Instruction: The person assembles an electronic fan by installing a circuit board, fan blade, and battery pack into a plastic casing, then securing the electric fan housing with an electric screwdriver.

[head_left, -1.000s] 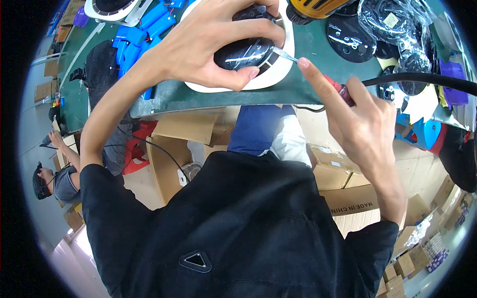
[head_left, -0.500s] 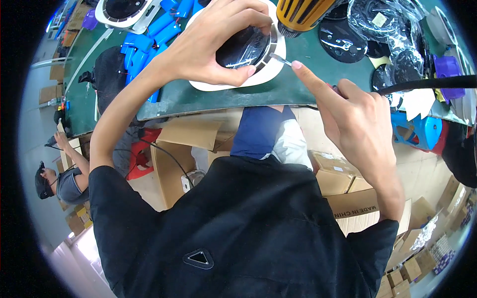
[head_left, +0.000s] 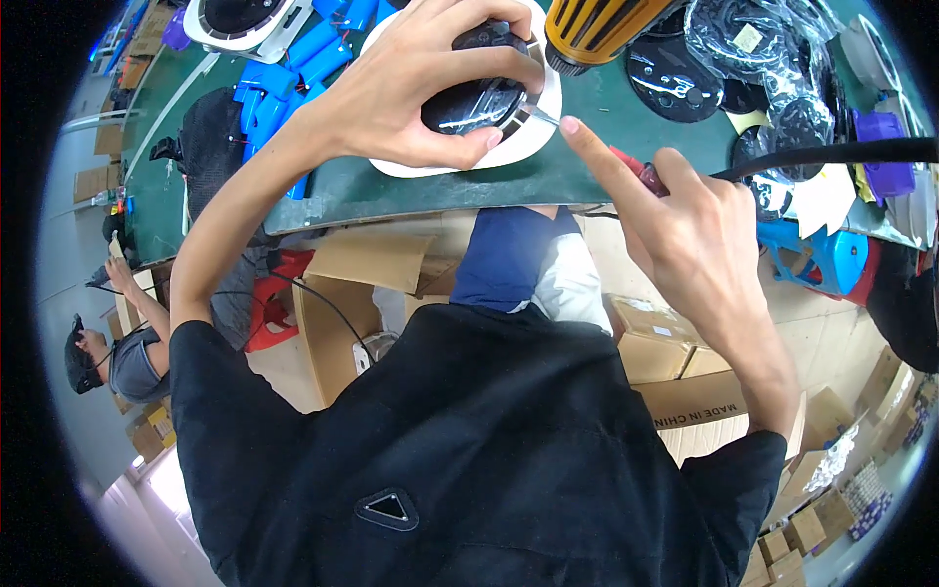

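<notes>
A white rounded housing (head_left: 421, 168) lies on the green table, with a glossy black round panel (head_left: 460, 110) in its middle and a slotted ring around it. My left hand (head_left: 391, 103) arches over this panel, its thumb on the near edge and its fingers curled to the far right side. My right hand (head_left: 699, 225) is closed around a red-handled screwdriver (head_left: 646, 176), its index finger stretched along the shaft. The flat metal tip touches the ring at the housing's right side. Part of the handle is hidden in my palm.
A yellow-and-black power tool (head_left: 602, 29) hangs just right of the housing. Blue cylindrical battery packs (head_left: 279, 93) lie left; black discs (head_left: 675, 78) and plastic-wrapped parts (head_left: 773, 49) lie right. A black cable (head_left: 841, 155) passes behind my right hand. Another person (head_left: 137, 357) is far left.
The screwdriver tip and my right hand have moved slightly left, further in at the ring. My left fingers have shifted down over the black panel.
</notes>
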Demonstrator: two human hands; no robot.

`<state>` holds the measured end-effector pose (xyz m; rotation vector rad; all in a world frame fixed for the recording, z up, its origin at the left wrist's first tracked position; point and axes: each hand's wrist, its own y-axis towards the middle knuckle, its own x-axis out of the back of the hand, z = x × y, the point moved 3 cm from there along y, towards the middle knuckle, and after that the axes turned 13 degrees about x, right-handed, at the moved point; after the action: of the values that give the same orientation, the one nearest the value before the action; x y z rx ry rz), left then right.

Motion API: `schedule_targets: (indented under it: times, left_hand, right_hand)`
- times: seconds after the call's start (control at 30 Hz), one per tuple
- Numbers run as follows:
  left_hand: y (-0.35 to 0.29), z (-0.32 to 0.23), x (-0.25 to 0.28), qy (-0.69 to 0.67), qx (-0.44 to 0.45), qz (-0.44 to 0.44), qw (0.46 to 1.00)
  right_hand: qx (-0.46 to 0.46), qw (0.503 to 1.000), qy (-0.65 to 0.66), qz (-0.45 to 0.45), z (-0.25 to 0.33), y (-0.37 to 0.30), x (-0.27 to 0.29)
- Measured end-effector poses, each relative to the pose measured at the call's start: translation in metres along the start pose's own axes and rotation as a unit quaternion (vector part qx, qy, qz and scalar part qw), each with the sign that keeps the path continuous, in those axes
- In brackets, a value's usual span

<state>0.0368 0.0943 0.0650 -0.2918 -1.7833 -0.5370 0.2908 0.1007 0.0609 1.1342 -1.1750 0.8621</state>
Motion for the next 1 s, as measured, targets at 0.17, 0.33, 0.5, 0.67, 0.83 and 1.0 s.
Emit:
schedule_targets:
  times: [0.17, 0.33, 0.5, 0.67, 0.83, 1.0]
  left_hand:
    - [-0.002, 0.002, 0.000, 0.005, -0.002, 0.008, 1.000]
    - [0.001, -0.001, 0.002, 0.006, -0.003, 0.018, 1.000]
    - [-0.001, 0.000, 0.003, 0.005, 0.015, 0.035, 0.999]
    - [0.002, 0.003, 0.004, 0.009, 0.013, 0.025, 1.000]
    - [0.002, 0.000, 0.003, 0.007, 0.000, 0.020, 1.000]
    - [0.003, 0.000, 0.003, 0.008, 0.030, 0.026, 0.999]
  right_hand:
    - [-0.011, 1.000, 0.004, -0.011, 0.001, 0.001, 0.000]
    - [0.039, 0.992, 0.114, -0.029, -0.023, 0.013, 0.009]
    - [0.064, 0.996, -0.054, 0.037, -0.001, 0.019, 0.024]
    - [-0.014, 1.000, 0.004, -0.010, 0.001, 0.009, 0.007]
    - [-0.057, 0.961, 0.266, -0.052, -0.011, 0.013, 0.002]
    - [0.008, 0.998, -0.050, 0.025, 0.007, 0.010, 0.005]
